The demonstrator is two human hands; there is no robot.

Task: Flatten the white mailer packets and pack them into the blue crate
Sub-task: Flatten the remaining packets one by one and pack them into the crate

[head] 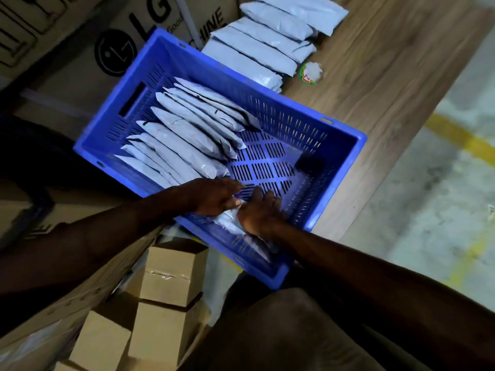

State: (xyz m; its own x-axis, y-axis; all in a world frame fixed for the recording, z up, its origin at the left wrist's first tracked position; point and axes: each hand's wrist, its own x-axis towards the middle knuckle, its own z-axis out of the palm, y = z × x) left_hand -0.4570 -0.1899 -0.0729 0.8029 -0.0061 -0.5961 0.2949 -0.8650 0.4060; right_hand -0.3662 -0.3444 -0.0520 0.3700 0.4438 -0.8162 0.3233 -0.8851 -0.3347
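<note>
Fingers of both hands lie mostly straight on one packet [235, 223] at the crate's [345, 135] near wall: the left hand [217, 195] presses its upper end with the thumb tucked against it, and the right hand [258, 212] lies flat on its middle. Soft, light and slick as it looks, it should flatten under spread palms and lift best by its long edges. A leaning row [184, 135] fills the crate's left side, and more packets [267, 41] wait along the table's [388, 62] far edge.
</note>
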